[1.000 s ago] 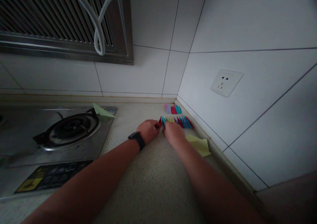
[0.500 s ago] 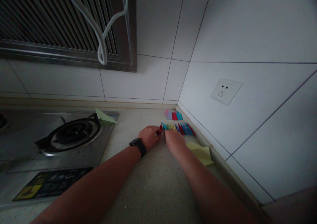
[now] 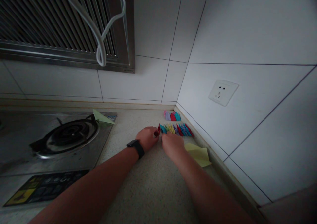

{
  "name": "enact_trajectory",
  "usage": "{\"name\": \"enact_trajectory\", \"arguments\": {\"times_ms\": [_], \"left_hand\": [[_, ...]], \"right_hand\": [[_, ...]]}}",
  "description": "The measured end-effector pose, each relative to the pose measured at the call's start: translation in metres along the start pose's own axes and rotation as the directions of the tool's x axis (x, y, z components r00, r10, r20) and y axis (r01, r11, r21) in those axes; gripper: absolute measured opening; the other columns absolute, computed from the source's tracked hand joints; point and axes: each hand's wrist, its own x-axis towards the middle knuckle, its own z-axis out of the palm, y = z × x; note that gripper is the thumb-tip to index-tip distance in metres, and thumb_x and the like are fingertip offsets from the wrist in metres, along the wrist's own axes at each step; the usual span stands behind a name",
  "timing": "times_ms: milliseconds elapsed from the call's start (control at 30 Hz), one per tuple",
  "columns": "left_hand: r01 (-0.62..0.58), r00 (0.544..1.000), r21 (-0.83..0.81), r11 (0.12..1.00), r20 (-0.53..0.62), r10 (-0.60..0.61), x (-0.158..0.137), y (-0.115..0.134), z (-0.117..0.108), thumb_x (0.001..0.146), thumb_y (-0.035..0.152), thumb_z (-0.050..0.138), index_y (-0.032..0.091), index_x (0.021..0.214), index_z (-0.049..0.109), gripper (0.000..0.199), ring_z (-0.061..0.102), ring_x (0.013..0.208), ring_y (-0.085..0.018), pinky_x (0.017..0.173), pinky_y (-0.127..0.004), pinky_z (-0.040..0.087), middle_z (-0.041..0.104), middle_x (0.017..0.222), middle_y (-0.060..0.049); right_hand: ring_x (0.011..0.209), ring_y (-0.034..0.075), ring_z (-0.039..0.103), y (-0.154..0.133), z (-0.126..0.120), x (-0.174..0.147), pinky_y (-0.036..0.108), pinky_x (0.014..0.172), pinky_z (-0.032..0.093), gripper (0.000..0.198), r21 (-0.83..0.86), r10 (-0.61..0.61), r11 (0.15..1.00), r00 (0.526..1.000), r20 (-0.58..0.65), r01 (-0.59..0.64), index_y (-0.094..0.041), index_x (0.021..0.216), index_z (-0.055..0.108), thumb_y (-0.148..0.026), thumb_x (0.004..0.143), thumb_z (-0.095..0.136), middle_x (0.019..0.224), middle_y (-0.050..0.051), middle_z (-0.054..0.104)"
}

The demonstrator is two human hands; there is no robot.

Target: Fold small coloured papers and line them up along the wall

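Near the wall corner, a row of small folded paper pieces (image 3: 176,129) in red, blue, purple and yellow stands on the counter. They look like origami cranes, though they are too small to be sure. My left hand (image 3: 148,137), with a dark watch on its wrist, pinches a red folded paper piece (image 3: 158,128) at the row's left end. Right beside it is a blue folded paper piece (image 3: 163,129). My right hand (image 3: 172,144) is closed just in front of that blue piece. Its fingertips are hidden, so whether they grip it does not show.
Behind stands a shorter row of pink, lilac, red and blue folded pieces (image 3: 172,115). Yellow paper (image 3: 198,154) lies by the right wall. A gas burner (image 3: 73,135) with green folded paper (image 3: 102,117) at its edge is left. A range hood (image 3: 74,57) with a hanging cable overhangs it.
The view has shifted slightly. Both hands stay at the left end of the row, and the red piece remains in my left fingers.
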Motion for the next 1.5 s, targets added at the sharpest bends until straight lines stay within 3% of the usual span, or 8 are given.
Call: {"name": "enact_trajectory", "arguments": {"times_ms": [733, 1033, 1500], "left_hand": [[0.002, 1.0, 0.0, 1.0, -0.013, -0.002, 0.0, -0.003, 0.003, 0.077, 0.024, 0.055, 0.021, 0.084, 0.064, 0.011, 0.057, 0.079, -0.017, 0.072, -0.028, 0.042, 0.066, 0.087, -0.003], [0.016, 1.0, 0.03, 0.999, -0.003, -0.015, 0.0, 0.0, 0.0, 0.077, 0.024, 0.054, 0.021, 0.084, 0.064, 0.012, 0.056, 0.077, -0.017, 0.068, -0.028, 0.041, 0.065, 0.086, -0.003], [0.001, 1.0, 0.003, 1.0, 0.028, -0.002, 0.0, 0.005, 0.0, 0.078, 0.026, 0.054, 0.022, 0.086, 0.064, 0.013, 0.057, 0.073, -0.015, 0.063, -0.025, 0.04, 0.066, 0.084, -0.001]], "right_hand": [[0.086, 0.027, 0.062, 0.001, 0.009, 0.001, 0.038, 0.07, 0.045, 0.028, 0.065, -0.012, 0.998, 0.999, -0.043, 0.015, -0.018, 0.106, 0.059, -0.028, 0.087, 0.04, 0.1, 0.015, 0.06], [0.086, 0.025, 0.063, 0.007, 0.007, 0.008, 0.034, 0.068, 0.046, 0.023, 0.041, -0.005, 0.999, 0.998, -0.059, 0.008, -0.021, 0.104, 0.056, -0.022, 0.089, 0.039, 0.096, 0.011, 0.064], [0.088, 0.023, 0.065, 0.021, 0.001, 0.015, 0.031, 0.074, 0.045, 0.02, 0.107, 0.125, 0.988, 0.988, -0.089, -0.115, -0.019, 0.098, 0.059, -0.021, 0.089, 0.042, 0.091, 0.01, 0.068]]}}
